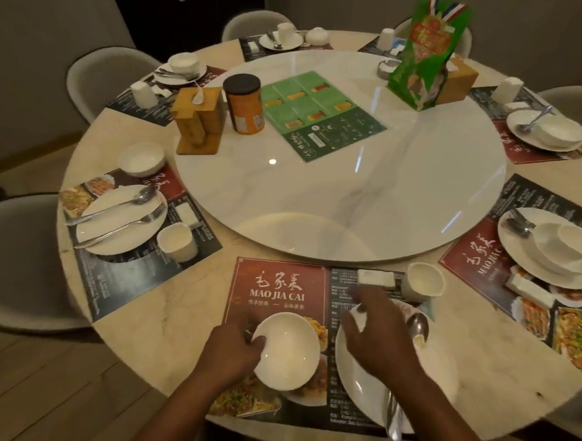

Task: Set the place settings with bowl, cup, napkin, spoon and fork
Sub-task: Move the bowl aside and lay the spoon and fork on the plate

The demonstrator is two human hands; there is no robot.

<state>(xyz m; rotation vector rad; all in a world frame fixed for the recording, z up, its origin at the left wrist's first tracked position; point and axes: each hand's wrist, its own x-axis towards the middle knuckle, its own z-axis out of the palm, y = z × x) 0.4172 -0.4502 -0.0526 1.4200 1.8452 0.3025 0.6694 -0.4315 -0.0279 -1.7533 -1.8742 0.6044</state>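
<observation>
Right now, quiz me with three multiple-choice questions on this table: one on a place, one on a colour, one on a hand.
1. The can stands on which part of the turntable? A left, B centre, C right.
2. Its lid is: A white, B black, C green.
3. The left hand: A lies flat, B makes an empty fist, C holds a bowl.
Answers: 1 A, near the left rim; 2 B, the cap looks black; 3 C, it clasps the bowl's rim.

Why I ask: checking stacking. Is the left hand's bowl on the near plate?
No, the left hand grips the bowl over the placemat, left of the plate.
</observation>
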